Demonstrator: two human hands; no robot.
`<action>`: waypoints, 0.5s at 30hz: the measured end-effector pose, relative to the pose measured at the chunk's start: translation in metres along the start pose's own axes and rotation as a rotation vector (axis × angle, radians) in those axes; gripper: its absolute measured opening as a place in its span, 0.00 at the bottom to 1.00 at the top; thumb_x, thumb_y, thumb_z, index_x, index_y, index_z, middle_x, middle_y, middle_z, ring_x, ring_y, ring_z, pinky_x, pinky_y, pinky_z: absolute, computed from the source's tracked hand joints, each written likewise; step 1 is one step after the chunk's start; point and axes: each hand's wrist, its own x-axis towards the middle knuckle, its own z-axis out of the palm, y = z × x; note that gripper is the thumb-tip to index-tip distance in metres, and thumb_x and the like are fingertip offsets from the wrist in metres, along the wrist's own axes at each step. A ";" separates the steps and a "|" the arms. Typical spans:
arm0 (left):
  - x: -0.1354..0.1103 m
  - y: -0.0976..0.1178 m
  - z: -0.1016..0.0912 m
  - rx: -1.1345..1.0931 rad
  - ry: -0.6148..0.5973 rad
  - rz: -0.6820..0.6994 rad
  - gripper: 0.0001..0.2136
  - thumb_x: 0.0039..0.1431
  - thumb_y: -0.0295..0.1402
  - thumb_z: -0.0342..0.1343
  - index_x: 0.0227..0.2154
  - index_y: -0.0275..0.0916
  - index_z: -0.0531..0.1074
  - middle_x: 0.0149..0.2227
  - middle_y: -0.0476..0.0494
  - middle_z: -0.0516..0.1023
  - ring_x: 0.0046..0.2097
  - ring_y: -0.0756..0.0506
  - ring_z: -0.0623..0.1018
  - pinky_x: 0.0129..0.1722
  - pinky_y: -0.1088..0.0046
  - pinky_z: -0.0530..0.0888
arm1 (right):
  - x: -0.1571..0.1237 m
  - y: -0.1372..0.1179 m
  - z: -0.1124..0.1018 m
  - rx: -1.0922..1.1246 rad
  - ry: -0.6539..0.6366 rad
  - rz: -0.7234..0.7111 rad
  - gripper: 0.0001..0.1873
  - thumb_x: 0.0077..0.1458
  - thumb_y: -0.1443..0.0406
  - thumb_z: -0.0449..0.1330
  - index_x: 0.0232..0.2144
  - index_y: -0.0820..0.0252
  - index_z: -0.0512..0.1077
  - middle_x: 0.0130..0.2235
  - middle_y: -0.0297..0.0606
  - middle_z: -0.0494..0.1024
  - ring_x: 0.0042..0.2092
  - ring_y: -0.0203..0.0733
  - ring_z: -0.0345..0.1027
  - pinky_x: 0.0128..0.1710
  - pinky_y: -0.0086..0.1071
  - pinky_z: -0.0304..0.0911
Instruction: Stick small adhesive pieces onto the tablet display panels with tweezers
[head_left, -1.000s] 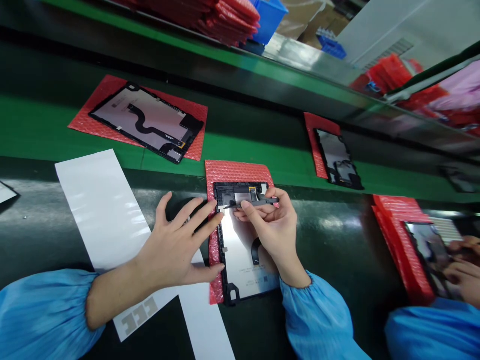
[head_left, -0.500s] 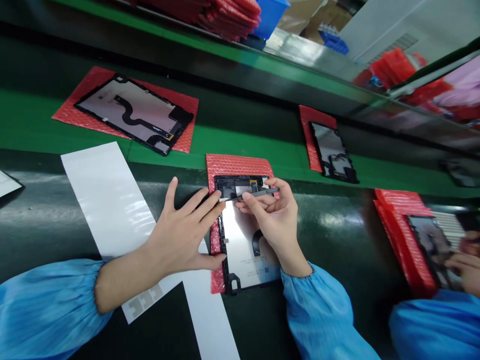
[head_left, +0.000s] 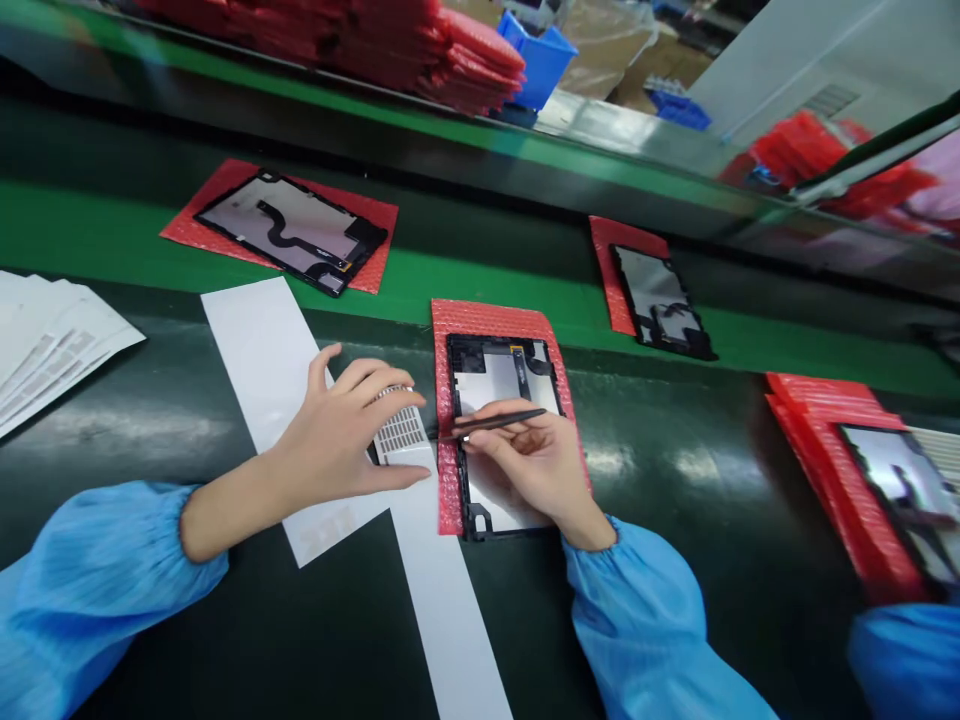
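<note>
My right hand (head_left: pixel 529 455) pinches dark tweezers (head_left: pixel 510 418), their tips pointing left over the near-left edge of a tablet screen panel (head_left: pixel 502 500). That panel lies back side up on a red bubble bag (head_left: pixel 487 318), a black flex cable near its top. To the left, my left hand (head_left: pixel 349 425) rests with fingers apart over a white sheet of small grey stickers (head_left: pixel 399 432). The thumb and fingers frame the stickers without closing on them. Beneath lie white paper strips (head_left: pixel 259 345). Whether the tweezers hold a sticker, I cannot tell.
More panels on red bags lie on the green belt, one back left (head_left: pixel 292 230) and one back right (head_left: pixel 664 300). A stack of white sheets (head_left: pixel 67 340) is at far left. At right, a co-worker's blue sleeve (head_left: pixel 907 655) is near another panel (head_left: pixel 900 480). Red bags (head_left: pixel 420 50) fill the shelf.
My left hand has moved off the panel onto the sticker sheet. My right hand has drawn the tweezers down and left from the panel's upper part. The view has shifted slightly.
</note>
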 end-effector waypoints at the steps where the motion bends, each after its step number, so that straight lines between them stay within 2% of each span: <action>1: -0.008 0.001 -0.001 0.001 0.014 -0.012 0.27 0.57 0.60 0.60 0.51 0.47 0.74 0.56 0.49 0.76 0.58 0.44 0.73 0.69 0.49 0.45 | -0.003 0.000 0.007 -0.008 -0.024 -0.007 0.12 0.54 0.65 0.71 0.41 0.62 0.76 0.41 0.42 0.84 0.42 0.37 0.82 0.43 0.23 0.79; 6: -0.034 -0.001 0.007 -0.066 0.026 -0.056 0.20 0.59 0.57 0.62 0.44 0.48 0.78 0.49 0.54 0.79 0.52 0.47 0.75 0.67 0.50 0.46 | -0.008 0.002 0.033 -0.087 -0.011 -0.013 0.14 0.53 0.64 0.72 0.40 0.62 0.76 0.40 0.41 0.84 0.41 0.35 0.81 0.43 0.21 0.78; 11: -0.027 -0.006 0.013 -0.317 -0.055 -0.218 0.14 0.57 0.54 0.64 0.36 0.52 0.81 0.46 0.56 0.80 0.53 0.48 0.73 0.65 0.51 0.46 | -0.008 0.007 0.034 -0.130 0.005 -0.009 0.14 0.54 0.63 0.71 0.41 0.62 0.75 0.43 0.43 0.83 0.45 0.35 0.81 0.48 0.20 0.76; 15: -0.021 -0.005 0.011 -0.423 -0.105 -0.277 0.13 0.55 0.53 0.66 0.32 0.50 0.81 0.45 0.56 0.81 0.53 0.47 0.72 0.66 0.48 0.45 | -0.007 0.013 0.033 -0.171 0.059 -0.022 0.16 0.52 0.62 0.72 0.40 0.63 0.76 0.40 0.41 0.83 0.41 0.34 0.81 0.43 0.20 0.76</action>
